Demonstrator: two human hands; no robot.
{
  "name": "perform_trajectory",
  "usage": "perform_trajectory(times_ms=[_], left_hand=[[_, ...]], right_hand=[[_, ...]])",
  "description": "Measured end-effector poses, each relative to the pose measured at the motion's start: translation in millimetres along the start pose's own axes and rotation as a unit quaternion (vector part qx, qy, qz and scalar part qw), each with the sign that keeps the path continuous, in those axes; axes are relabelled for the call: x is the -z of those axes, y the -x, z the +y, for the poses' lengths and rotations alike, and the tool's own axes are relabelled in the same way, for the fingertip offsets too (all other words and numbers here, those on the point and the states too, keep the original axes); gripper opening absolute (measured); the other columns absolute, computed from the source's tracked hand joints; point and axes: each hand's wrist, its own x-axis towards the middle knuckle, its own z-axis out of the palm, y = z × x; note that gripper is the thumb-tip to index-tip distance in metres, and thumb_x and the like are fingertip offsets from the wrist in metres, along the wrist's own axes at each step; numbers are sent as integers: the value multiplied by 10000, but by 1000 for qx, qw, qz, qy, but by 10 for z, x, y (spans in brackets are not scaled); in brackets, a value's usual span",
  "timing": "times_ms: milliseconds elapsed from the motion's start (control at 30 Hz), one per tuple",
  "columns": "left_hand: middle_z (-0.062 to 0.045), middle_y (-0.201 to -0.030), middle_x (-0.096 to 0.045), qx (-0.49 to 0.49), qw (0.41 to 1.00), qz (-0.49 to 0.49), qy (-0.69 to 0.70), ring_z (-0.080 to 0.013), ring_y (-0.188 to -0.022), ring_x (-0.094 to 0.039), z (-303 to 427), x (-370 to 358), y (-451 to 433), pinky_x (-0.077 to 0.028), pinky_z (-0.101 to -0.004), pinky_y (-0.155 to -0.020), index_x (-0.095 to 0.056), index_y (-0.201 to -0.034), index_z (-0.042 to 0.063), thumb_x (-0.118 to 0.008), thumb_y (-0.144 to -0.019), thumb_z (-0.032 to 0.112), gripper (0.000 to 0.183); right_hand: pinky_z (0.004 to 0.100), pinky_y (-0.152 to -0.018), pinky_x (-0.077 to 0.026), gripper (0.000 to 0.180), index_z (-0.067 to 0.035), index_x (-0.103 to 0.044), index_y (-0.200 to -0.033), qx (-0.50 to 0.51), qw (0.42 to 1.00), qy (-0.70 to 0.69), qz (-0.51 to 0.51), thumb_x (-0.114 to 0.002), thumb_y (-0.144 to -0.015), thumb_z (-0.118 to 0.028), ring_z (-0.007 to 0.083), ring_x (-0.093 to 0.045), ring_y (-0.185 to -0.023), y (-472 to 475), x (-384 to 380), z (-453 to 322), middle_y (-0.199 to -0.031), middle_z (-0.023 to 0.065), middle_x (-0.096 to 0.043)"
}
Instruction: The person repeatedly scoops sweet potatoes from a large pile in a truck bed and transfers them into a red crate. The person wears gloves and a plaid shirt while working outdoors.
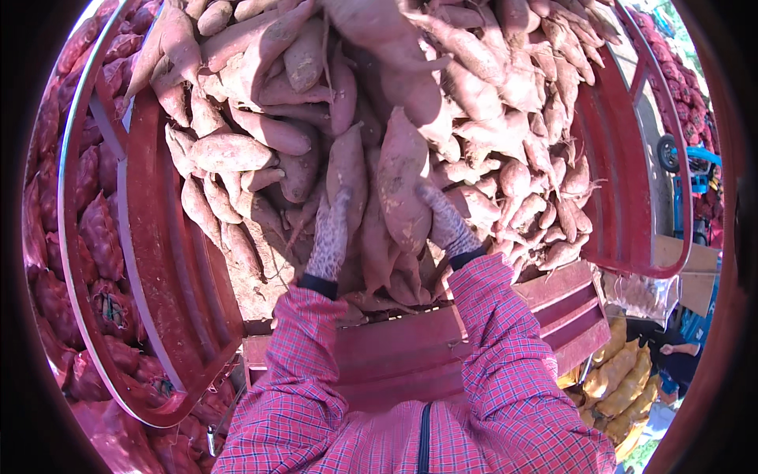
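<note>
A large heap of sweet potatoes (234, 153) fills the truck bed before me, dusted with soil. My left hand (331, 231), in a patterned glove, grips a slender sweet potato (349, 169) with the thumb along its near end. My right hand (448, 222), gloved alike, has hold of the right side of a large, thick sweet potato (404, 183) that points away from me. The fingers of both hands are mostly hidden behind the roots. Below the hands, more long sweet potatoes (376, 255) hang near the tailgate.
Red metal side panels (172, 237) with rails flank the bed; a red tailgate (397, 361) crosses in front of my body. Red mesh sacks (100, 234) are stacked at left. Beyond the right side lie yellow sacks (622, 379), near another person's arm (681, 349), and a blue wheeled vehicle (699, 157).
</note>
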Motion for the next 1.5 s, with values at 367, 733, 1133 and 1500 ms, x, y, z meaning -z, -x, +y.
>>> perform_trajectory(times_ms=[367,733,1133,1500], left_hand=[[-149,-1352,-408,109,978,-117,132,-255,-1221,-442,990,-159,1843,-362,-361,-1027,-226,-1426,14,-659,-803,224,787],[-157,-1394,-347,151,855,-489,85,-254,-1257,-392,1426,-2002,3503,-352,-372,-1033,-115,-1461,47,-708,-793,211,908],[-245,-1408,-370,-12,735,-663,-137,-318,-1331,-346,786,-3170,4101,-289,-377,-1085,-284,-1412,-24,-608,-901,269,672],[-161,-1314,-492,-10,933,-231,-277,-225,-1197,-488,502,-1248,2059,-409,-320,-984,-315,-1395,-29,-617,-892,184,624]], right_hand=[[410,-1044,-393,670,-44,-354,-1386,-43,957,-283,-45,-628,-854,-347,265,-520,-1177,2066,-154,639,-1319,145,-501],[424,-1025,-407,710,-19,-412,-1340,215,859,-432,172,-681,-813,-411,283,-543,-1142,4881,989,1120,-1271,165,-537],[512,-902,-447,644,-100,-404,-1346,222,784,-356,457,-562,-867,-501,304,-499,-1118,5733,2541,1587,-1262,102,-491],[304,-930,-433,402,-34,-459,-1301,257,839,201,437,-529,-905,-12,155,-536,-1050,5001,1692,941,-1148,86,-574]])
